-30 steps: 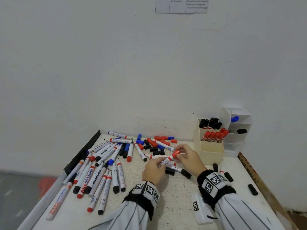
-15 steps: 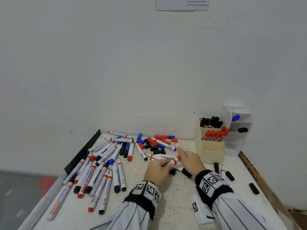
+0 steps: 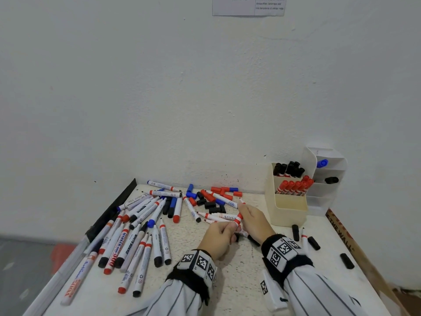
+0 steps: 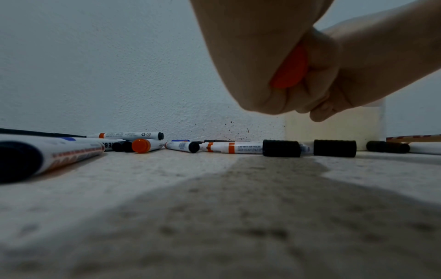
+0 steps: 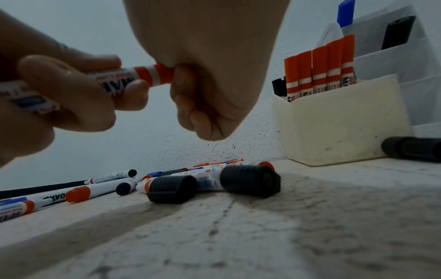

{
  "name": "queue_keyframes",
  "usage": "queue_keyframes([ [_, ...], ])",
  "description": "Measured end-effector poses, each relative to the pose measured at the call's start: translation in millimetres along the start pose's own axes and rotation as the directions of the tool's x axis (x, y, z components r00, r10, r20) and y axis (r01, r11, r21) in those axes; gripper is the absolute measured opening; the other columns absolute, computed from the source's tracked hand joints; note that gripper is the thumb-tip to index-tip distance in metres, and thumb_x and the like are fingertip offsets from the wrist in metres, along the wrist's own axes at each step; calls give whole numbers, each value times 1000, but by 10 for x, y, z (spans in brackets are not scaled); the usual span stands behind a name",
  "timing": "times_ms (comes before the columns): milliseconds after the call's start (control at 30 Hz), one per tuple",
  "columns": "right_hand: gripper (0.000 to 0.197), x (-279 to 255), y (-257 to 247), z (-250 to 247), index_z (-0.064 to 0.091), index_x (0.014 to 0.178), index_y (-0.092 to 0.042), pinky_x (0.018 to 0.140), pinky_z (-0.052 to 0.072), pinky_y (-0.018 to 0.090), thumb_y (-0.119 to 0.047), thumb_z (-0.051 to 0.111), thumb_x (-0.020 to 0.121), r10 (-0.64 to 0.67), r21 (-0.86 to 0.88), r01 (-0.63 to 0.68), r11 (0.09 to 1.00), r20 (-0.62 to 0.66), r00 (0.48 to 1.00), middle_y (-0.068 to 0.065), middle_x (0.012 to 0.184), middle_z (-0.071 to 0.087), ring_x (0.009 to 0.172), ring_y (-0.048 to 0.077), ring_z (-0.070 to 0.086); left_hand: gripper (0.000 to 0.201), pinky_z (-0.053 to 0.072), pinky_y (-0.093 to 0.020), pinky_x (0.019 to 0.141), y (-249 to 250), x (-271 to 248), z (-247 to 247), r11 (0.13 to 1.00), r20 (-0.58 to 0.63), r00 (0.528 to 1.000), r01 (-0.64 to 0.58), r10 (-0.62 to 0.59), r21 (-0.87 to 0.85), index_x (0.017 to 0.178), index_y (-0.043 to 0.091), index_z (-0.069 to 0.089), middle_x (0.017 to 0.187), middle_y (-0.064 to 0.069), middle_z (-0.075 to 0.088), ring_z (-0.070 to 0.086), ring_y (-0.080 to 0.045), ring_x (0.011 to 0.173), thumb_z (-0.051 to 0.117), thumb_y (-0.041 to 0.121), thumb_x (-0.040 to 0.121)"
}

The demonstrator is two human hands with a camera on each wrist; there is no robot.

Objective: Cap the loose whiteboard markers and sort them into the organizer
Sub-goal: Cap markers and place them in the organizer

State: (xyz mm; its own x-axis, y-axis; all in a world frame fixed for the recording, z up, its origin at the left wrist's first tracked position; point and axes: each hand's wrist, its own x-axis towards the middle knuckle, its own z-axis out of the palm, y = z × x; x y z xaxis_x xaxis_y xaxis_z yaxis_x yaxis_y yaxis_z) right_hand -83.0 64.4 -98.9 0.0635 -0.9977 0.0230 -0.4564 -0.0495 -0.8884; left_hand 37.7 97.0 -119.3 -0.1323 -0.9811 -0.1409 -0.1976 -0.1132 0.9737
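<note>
A red-banded whiteboard marker [image 3: 238, 219] is held between both hands just above the table. My left hand [image 3: 229, 229] grips its white barrel [image 5: 112, 85]. My right hand [image 3: 242, 215] is curled round the red cap end [image 5: 164, 75], with the cap [image 4: 291, 69] mostly buried in the fist. The cream organizer [image 3: 289, 209] stands to the right, holding several red-capped markers [image 3: 293, 185] in front and black ones [image 3: 289, 168] behind. Many loose markers [image 3: 136, 229] and loose caps [image 3: 211, 201] lie on the table to the left and behind the hands.
A white tiered organizer [image 3: 328, 190] behind the cream one holds a blue marker [image 3: 322, 162] and a black one [image 3: 331, 180]. Black caps [image 3: 346, 260] and an uncapped red marker [image 3: 304, 239] lie right of my right wrist. The wall is close behind.
My hands have come together and sunk toward the table. The red cap, pinched at the marker's tip before, now sits on the marker inside my right fist.
</note>
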Motion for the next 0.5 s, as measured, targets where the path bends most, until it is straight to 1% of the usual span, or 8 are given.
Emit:
queue_keyframes([
  [133, 38, -14, -5, -13, 41, 65, -18, 57, 30, 24, -32, 35, 100, -29, 37, 29, 999, 2, 1000, -2, 61, 37, 58, 12, 35, 32, 23, -14, 34, 41, -31, -2, 996, 41, 999, 36, -32, -83, 83, 19, 60, 58, 4, 45, 30, -4, 32, 37, 31, 100],
  [233, 37, -22, 7, -16, 44, 68, -18, 56, 31, 22, -33, 35, 100, -48, 68, 48, 997, 6, 999, -3, 60, 38, 58, 12, 36, 32, 24, -13, 34, 51, -39, -3, 993, 62, 997, 45, -38, -108, 83, 20, 60, 58, 4, 44, 30, -4, 33, 36, 32, 100],
  [333, 32, -9, 34, 22, 51, 79, -19, 60, 36, 24, -36, 33, 99, -71, 91, 71, 993, -7, 997, 1, 62, 42, 61, 15, 42, 31, 26, -15, 36, 59, -40, 0, 992, 45, 999, 18, -12, -121, 87, 18, 62, 60, 4, 47, 31, -5, 35, 38, 32, 100],
  [400, 29, -3, 40, 39, 52, 87, -21, 61, 38, 24, -37, 31, 100, -88, 54, 89, 995, -24, 996, 2, 65, 43, 64, 15, 44, 30, 29, -17, 37, 60, -31, 2, 994, 18, 1000, -8, 10, -106, 86, 18, 63, 62, 2, 51, 35, -7, 35, 39, 31, 99],
  [433, 29, -2, 44, 42, 50, 85, -23, 60, 37, 22, -37, 30, 100, -95, 32, 95, 995, -24, 995, 1, 65, 43, 63, 14, 43, 30, 31, -18, 37, 59, -32, 4, 996, 3, 1000, -13, 13, -92, 83, 18, 63, 63, 2, 54, 36, -8, 36, 40, 30, 99],
  [500, 34, 1, 51, 38, 47, 74, -24, 59, 35, 21, -38, 29, 100, -96, -19, 96, 995, -17, 995, -1, 64, 42, 62, 13, 42, 30, 34, -19, 38, 57, -40, 9, 998, -23, 1000, -11, 10, -66, 81, 17, 62, 66, 1, 58, 39, -9, 38, 42, 30, 99],
])
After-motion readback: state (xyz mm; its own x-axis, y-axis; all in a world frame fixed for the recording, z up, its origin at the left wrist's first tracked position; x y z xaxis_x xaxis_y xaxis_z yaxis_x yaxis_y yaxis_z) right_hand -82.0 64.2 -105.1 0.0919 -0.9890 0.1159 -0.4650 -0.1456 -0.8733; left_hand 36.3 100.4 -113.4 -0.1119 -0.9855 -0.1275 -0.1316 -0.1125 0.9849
